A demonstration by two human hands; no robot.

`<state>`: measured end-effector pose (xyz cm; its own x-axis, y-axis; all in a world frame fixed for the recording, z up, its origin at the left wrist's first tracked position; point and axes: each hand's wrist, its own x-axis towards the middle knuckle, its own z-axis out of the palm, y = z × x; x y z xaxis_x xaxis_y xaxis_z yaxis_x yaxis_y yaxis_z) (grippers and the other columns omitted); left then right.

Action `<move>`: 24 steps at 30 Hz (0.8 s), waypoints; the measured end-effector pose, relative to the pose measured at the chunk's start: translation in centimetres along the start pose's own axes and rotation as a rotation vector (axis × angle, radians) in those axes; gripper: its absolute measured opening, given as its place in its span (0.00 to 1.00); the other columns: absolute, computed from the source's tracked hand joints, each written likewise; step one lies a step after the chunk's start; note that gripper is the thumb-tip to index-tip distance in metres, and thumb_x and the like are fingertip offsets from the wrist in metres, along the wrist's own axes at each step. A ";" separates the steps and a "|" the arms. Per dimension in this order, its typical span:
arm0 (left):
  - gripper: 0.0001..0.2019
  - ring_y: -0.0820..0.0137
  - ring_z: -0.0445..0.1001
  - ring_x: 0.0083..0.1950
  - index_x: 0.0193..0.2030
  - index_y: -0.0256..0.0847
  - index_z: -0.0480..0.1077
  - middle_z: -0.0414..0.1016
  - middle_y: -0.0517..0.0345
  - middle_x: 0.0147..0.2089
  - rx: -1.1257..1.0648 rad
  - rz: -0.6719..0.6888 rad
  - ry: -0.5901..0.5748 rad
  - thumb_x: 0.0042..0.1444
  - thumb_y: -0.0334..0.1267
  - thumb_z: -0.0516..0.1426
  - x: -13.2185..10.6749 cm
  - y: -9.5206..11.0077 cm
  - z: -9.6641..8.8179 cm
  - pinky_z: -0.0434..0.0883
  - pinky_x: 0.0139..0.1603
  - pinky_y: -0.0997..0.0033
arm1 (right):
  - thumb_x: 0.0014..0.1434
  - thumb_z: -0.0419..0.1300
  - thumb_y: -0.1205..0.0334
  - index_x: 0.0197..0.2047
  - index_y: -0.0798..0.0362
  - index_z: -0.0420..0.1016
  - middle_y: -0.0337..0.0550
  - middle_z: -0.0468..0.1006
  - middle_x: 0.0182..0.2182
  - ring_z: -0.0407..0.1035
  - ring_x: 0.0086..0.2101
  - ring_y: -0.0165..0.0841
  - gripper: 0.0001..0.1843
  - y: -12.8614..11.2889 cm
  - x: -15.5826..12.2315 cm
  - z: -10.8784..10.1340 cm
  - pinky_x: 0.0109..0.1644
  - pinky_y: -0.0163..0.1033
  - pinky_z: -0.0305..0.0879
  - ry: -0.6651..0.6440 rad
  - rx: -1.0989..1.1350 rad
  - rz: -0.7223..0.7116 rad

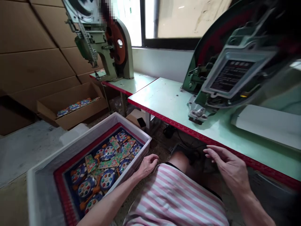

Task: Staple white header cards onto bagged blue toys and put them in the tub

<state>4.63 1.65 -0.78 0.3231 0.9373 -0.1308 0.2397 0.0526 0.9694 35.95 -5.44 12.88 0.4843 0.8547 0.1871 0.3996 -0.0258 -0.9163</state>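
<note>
My left hand (147,165) hovers beside the near right wall of a large white plastic tub (133,127), its fingers loosely bent and nothing in them. Inside the tub lie several packaged round blue-and-white toys (107,179) with coloured dots, orange parts and green printed cards (108,164). My right hand (231,168) is in front of the red edge of the green-topped table (162,94), fingers stretched forward, thumb close to the index finger, with no object visible in it. Between both hands is a pink-and-white striped cloth (174,197) over my lap.
A green machine (197,100) with a large wheel stands on the right of the table, a white sheet (270,125) beside it. Another machine (103,53) stands farther left. An open cardboard box (72,114) holds more packaged toys, near stacked cartons (30,69).
</note>
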 end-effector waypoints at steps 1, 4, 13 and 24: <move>0.09 0.61 0.77 0.39 0.41 0.43 0.82 0.83 0.52 0.37 -0.002 0.032 -0.049 0.58 0.40 0.60 0.6 1.3 1.1 0.71 0.44 0.67 | 0.57 0.68 0.40 0.47 0.49 0.82 0.48 0.85 0.38 0.80 0.35 0.41 0.24 -0.2 0.7 -2.0 0.40 0.43 0.76 0.105 -0.058 -0.050; 0.10 0.62 0.77 0.36 0.41 0.42 0.81 0.82 0.52 0.35 -0.009 0.117 -0.189 0.60 0.42 0.60 2.2 4.7 4.0 0.72 0.40 0.68 | 0.60 0.65 0.41 0.50 0.48 0.81 0.47 0.84 0.41 0.79 0.38 0.41 0.23 -0.7 3.5 -7.8 0.45 0.46 0.75 0.361 -0.252 -0.215; 0.14 0.60 0.81 0.39 0.43 0.46 0.81 0.84 0.51 0.37 0.028 0.242 -0.415 0.61 0.52 0.60 6.1 7.9 9.9 0.76 0.41 0.68 | 0.63 0.62 0.56 0.68 0.53 0.64 0.56 0.67 0.66 0.56 0.63 0.55 0.32 0.7 15.0 -19.2 0.65 0.59 0.50 0.497 -1.138 -0.363; 0.21 0.56 0.82 0.43 0.42 0.49 0.82 0.85 0.52 0.40 0.119 0.204 -0.470 0.58 0.62 0.58 7.7 6.1 10.3 0.78 0.44 0.66 | 0.64 0.63 0.54 0.63 0.49 0.71 0.54 0.77 0.56 0.63 0.54 0.52 0.26 2.5 18.3 -22.3 0.59 0.57 0.48 0.295 -1.309 -0.254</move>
<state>18.06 5.67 2.00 0.7432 0.6674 -0.0471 0.2225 -0.1800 0.9582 63.18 -1.43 21.93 0.3687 0.7723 0.5172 0.8599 -0.4948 0.1258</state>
